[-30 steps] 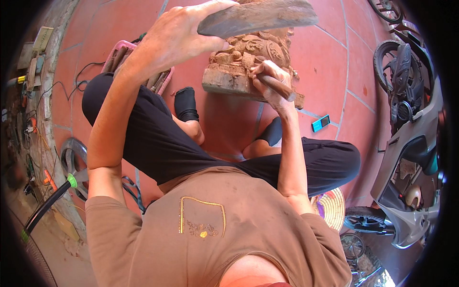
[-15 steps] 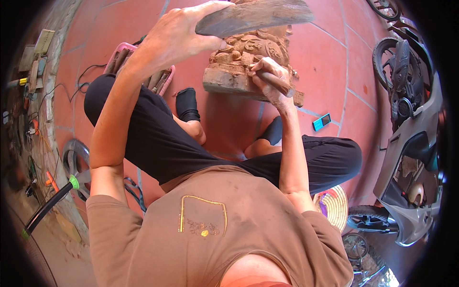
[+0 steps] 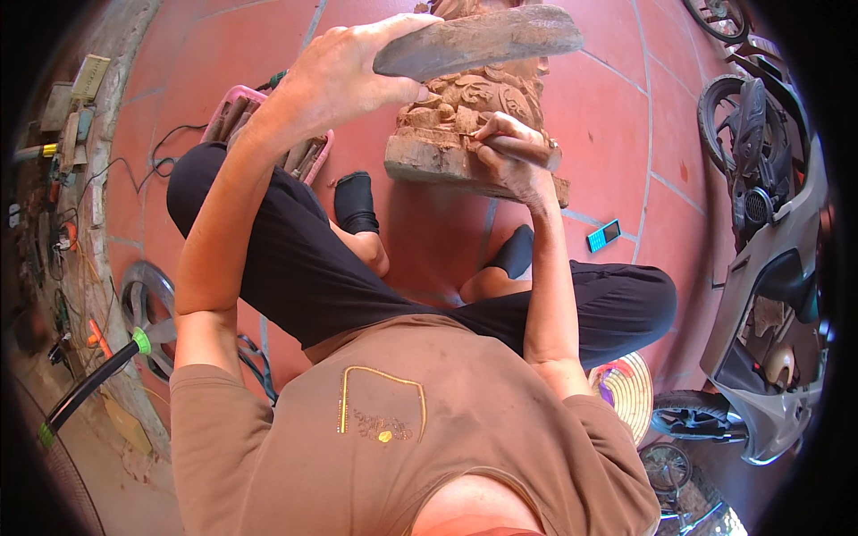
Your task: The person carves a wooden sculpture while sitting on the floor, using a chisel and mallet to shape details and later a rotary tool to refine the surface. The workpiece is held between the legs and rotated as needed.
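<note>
I sit cross-legged on red floor tiles in front of a brown wooden carving (image 3: 465, 112) with ornate relief. My left hand (image 3: 344, 67) is raised above it and grips a flat, dark wooden mallet (image 3: 478, 40) held level over the carving. My right hand (image 3: 514, 161) rests against the carving's lower right side and holds a thin chisel (image 3: 509, 147), with its tip set into the relief. The carving's base (image 3: 429, 161) sits on the floor between my knees.
A pink tray of tools (image 3: 241, 112) lies behind my left arm. A small blue phone (image 3: 603, 235) lies on the tiles at the right. A motorbike (image 3: 769, 268) stands along the right edge. A woven hat (image 3: 626, 389) lies near my right hip. Cables and clutter (image 3: 63, 196) line the left wall.
The mallet in my left hand has shifted only slightly above the carving. My right hand has moved a little along the carving's lower edge with the chisel.
</note>
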`<state>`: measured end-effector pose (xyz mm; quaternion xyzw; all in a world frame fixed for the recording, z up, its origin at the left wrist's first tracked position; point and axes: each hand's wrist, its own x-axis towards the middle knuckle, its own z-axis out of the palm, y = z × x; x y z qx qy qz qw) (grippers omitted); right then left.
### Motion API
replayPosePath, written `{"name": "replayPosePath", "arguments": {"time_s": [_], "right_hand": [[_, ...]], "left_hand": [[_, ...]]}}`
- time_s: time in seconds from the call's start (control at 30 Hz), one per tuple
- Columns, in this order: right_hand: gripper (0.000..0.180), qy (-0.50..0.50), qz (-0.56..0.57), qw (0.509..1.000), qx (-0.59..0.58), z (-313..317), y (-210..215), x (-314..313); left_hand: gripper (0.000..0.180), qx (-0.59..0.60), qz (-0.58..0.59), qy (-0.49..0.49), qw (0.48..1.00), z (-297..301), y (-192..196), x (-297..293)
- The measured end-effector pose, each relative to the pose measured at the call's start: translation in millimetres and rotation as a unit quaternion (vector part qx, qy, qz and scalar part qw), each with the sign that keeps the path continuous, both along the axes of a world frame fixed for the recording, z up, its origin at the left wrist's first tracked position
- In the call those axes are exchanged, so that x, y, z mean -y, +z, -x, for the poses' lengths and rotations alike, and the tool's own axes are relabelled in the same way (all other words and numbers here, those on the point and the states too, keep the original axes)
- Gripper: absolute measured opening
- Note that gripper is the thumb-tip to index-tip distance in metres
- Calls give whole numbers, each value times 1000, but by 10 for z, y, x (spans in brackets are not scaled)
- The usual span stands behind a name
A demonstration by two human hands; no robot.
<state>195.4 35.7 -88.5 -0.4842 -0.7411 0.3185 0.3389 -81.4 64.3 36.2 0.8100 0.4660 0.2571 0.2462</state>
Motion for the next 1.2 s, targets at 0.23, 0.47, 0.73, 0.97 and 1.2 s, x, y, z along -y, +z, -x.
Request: {"name": "replayPosePath", "arguments": {"time_s": [0.23,0.47,0.73,0.97,1.2], "right_hand": [[9,-43,-7,999,-1,101,58,-27],[11,-45,14,993,-105,70,-71,-101],[7,8,34,999,7,86,114,-47],[9,9,-50,997,-55,45,-55,-77],[9,-90,123,980,-130,-116,145,-95]], "left_hand": [[68,28,77,39,996,29,33,-6],[68,-8,49,40,998,61,-1,-44],[67,10,57,50,997,134,-89,-50],[67,16,70,52,996,128,-54,-57],[69,36,74,70,994,113,-20,-50]]}}
